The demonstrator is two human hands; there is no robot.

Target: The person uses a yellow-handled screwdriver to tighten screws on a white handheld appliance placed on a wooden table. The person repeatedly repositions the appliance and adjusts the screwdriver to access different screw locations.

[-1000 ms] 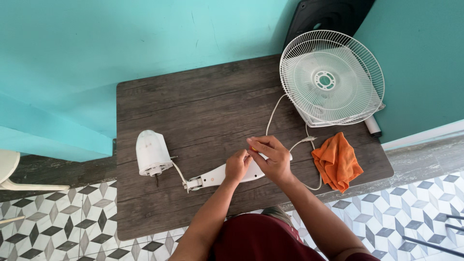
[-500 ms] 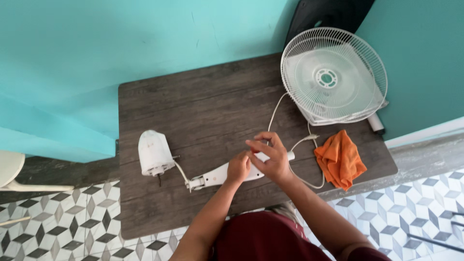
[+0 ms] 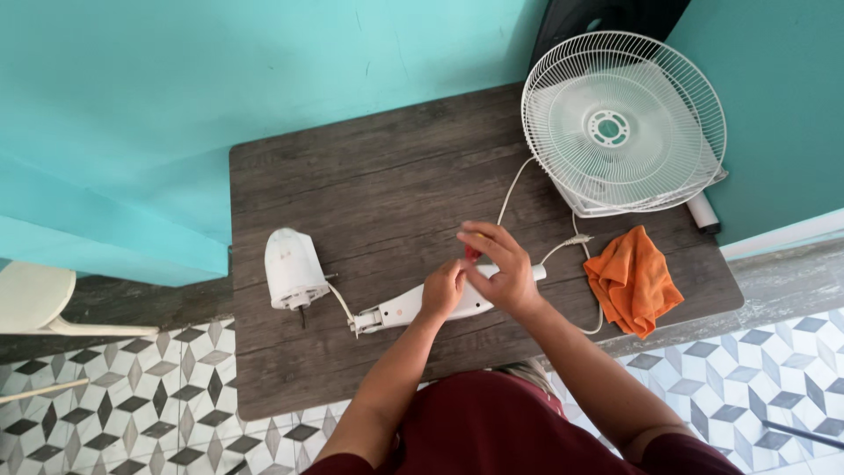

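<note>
While left hand [image 3: 442,288] steadies fan neck [image 3: 413,306], right hand [image 3: 497,264] hovers — fingers curled.

A white wire fan guard [image 3: 624,123] lies at the far right corner of the dark wooden table [image 3: 369,176], with a crumpled orange cloth [image 3: 633,280] near it. Off the table's left side, over the patterned tile floor [image 3: 105,396], stands what looks like 1 pale stool [image 3: 35,299].

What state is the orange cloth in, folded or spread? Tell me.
Neither neatly: the cloth lies crumpled in a loose heap on the table, near the fan guard.
</note>
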